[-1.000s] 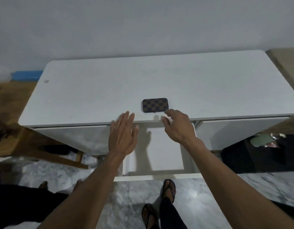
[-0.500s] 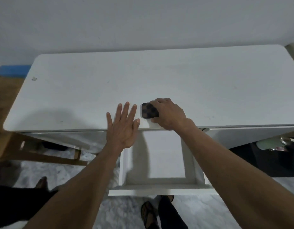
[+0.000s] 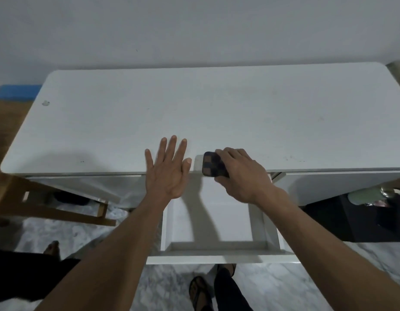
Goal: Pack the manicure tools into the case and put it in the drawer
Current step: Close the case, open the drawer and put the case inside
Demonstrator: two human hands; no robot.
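Two hands over the desk [image 3: 217, 113] front edge: right hand [image 3: 241, 173] now gripping the checkered case [image 3: 211, 163], lifted past the edge above the open drawer [image 3: 217, 258], no longer flat on top. Left hand [image 3: 167, 169] empty, fingers spread. Nothing inside drawer.

Desk top [image 3: 217, 108]: smooth, matt white laminate-like finish. Case [image 3: 211, 163]: brown checkered covering, low sheen. Floor [image 3: 163, 286]: glossy marble-patterned. Frame [image 3: 48, 207] at 9 o'clock: wood.
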